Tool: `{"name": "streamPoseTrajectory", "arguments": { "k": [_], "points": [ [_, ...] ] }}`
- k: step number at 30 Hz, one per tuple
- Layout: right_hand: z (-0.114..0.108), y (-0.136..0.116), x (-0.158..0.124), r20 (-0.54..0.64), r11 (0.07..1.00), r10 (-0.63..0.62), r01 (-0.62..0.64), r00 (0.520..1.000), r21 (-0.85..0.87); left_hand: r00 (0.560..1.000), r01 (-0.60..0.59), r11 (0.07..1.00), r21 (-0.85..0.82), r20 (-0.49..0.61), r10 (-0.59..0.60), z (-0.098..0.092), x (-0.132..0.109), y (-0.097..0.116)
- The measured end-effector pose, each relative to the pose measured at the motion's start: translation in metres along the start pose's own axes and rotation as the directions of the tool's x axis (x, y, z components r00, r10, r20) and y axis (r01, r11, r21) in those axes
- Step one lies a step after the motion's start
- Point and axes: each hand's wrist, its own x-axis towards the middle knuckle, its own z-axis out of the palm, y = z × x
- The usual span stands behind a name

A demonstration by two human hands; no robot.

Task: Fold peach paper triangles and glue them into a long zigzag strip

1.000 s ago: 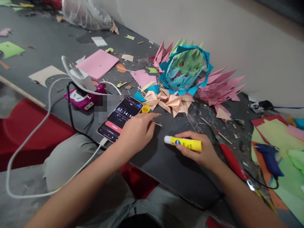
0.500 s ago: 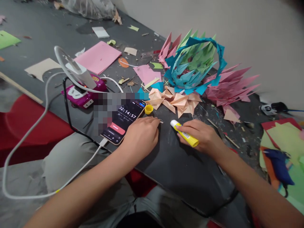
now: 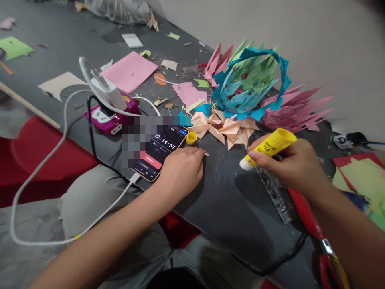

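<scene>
My right hand is wrapped round a yellow glue stick, thumb and fingers on its barrel. The white end of the stick points down and left, close over the dark tabletop, where a pale smear shows. I cannot tell whether it touches. My left hand lies on the table beside the phone, fingers laid forward, with nothing visible in it. A small yellow cap sits just beyond its knuckles. Folded peach paper pieces lie past both hands.
Behind stand a blue-and-green folded paper ring and pink spiky folded paper. A clear ruler and red-handled tool lie by my right forearm. A purple power adapter with white cable is at left; coloured sheets at right.
My right hand has moved right and lifted the glue stick, turning its white end from up-left to down-left. The ruler and red-handled tool now show. My left hand stays in place.
</scene>
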Motion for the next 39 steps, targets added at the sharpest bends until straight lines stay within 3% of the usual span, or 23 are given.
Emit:
{"name": "streamPoseTrajectory", "arguments": {
  "k": [1,3,6,10,15,19,25,28,30,32,34,37,39],
  "points": [
    [0.005,0.001,-0.004,0.036,0.978,0.123,-0.128,0.992,0.162,1.0,0.003,1.0,-0.001,0.001,-0.003,0.0,0.0,0.0],
    [0.019,0.004,-0.011,0.169,0.847,0.298,-0.341,0.94,0.408,1.0,0.014,1.0,-0.005,0.009,-0.014,-0.001,0.0,0.001],
    [0.039,0.01,-0.018,0.297,0.626,0.452,-0.536,0.841,0.567,1.0,0.026,1.0,-0.012,0.015,-0.026,-0.001,0.0,0.001],
    [0.05,0.008,-0.024,0.39,0.539,0.492,-0.624,0.779,0.566,0.999,0.039,0.999,-0.013,0.013,-0.039,-0.001,0.0,0.002],
    [0.058,0.002,-0.03,0.542,0.527,0.402,-0.67,0.738,0.522,0.999,0.05,0.999,-0.015,0.019,-0.049,-0.002,0.0,0.002],
    [0.065,0.007,-0.032,0.507,0.649,0.313,-0.571,0.803,0.503,0.998,0.06,0.998,-0.017,0.026,-0.06,-0.002,-0.001,0.002],
    [0.064,0.02,-0.031,0.28,0.838,0.197,-0.31,0.94,0.45,0.998,0.054,0.998,-0.014,0.03,-0.053,-0.002,0.0,0.002],
    [0.061,0.023,-0.028,0.117,0.966,0.051,-0.079,0.992,0.245,0.998,0.054,0.999,-0.004,0.015,-0.054,-0.002,0.0,0.002],
    [0.058,0.024,-0.025,0.038,0.992,-0.117,0.115,0.992,0.044,0.998,0.054,0.999,0.002,0.01,-0.054,-0.002,0.0,0.002],
    [0.054,0.026,-0.021,0.039,0.94,-0.304,0.307,0.952,-0.152,0.999,0.052,0.999,0.009,0.01,-0.053,-0.002,0.0,0.002],
    [0.049,0.029,-0.016,0.115,0.834,-0.432,0.445,0.895,-0.326,0.999,0.049,0.999,0.015,0.008,-0.049,-0.002,0.0,0.002],
    [0.034,0.034,-0.009,0.255,0.638,-0.476,0.53,0.842,-0.558,0.999,0.051,0.998,0.026,0.013,-0.051,-0.002,0.0,0.003],
    [0.02,0.035,-0.009,0.262,0.547,-0.481,0.52,0.837,-0.656,0.998,0.058,0.998,0.031,0.018,-0.058,-0.002,-0.001,0.003]
  ]
}}
